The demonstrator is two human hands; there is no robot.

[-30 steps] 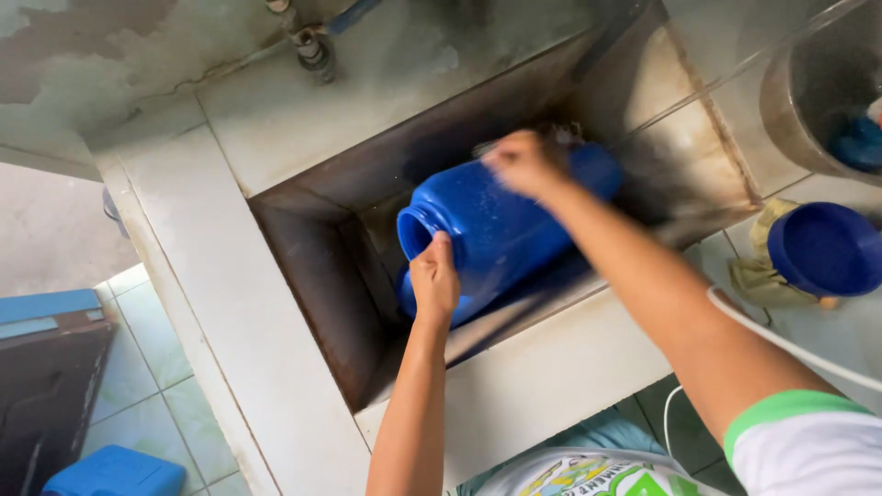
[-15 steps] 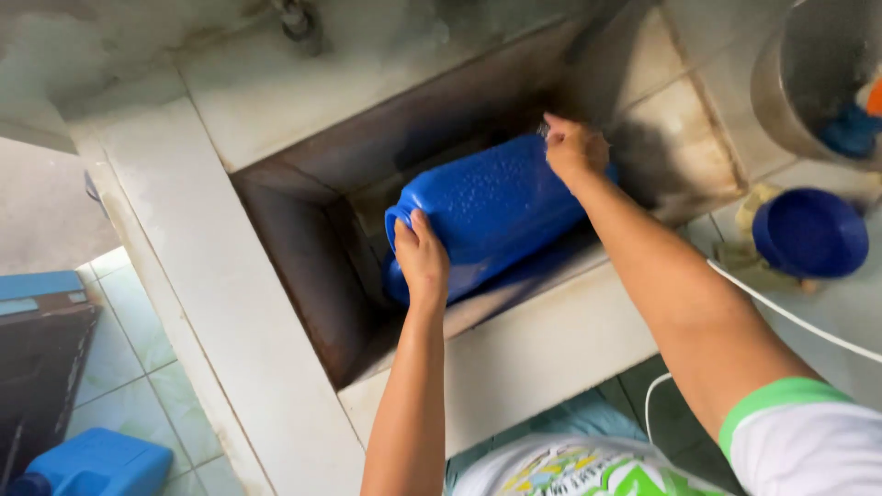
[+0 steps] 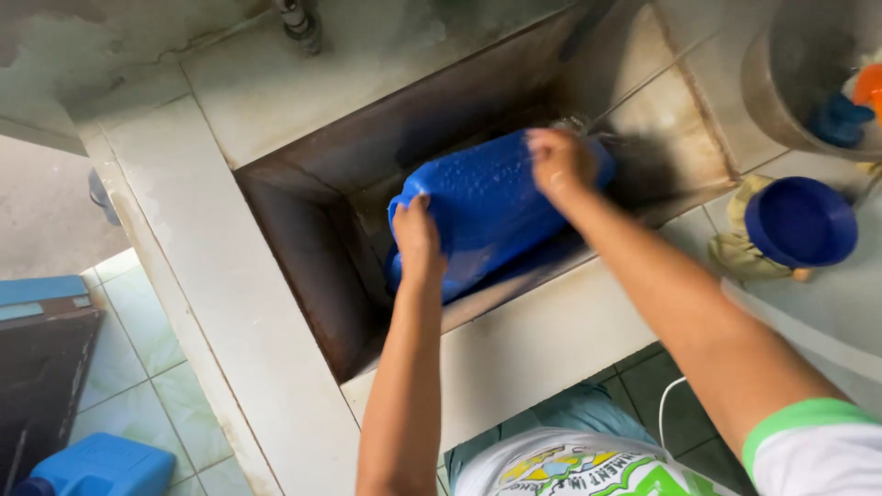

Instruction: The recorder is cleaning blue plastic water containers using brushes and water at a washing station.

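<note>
Jug (image 3: pixel 487 207), blue and lying tilted in the sink (image 3: pixel 303 248), sits between your hands: left hand (image 3: pixel 418 241) gripping at seven o'clock, right hand (image 3: pixel 560 163) gripping at two o'clock.

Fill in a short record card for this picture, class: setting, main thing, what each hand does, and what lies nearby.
Setting: deep tiled sink set in a pale counter, seen from above
Main thing: large blue plastic jug, lying on its side in the sink
Left hand: pressed on the jug's near end
Right hand: gripping the jug's far end
On the counter: blue bowl on a yellowish cloth, metal pot beyond
On the floor: blue container
</note>
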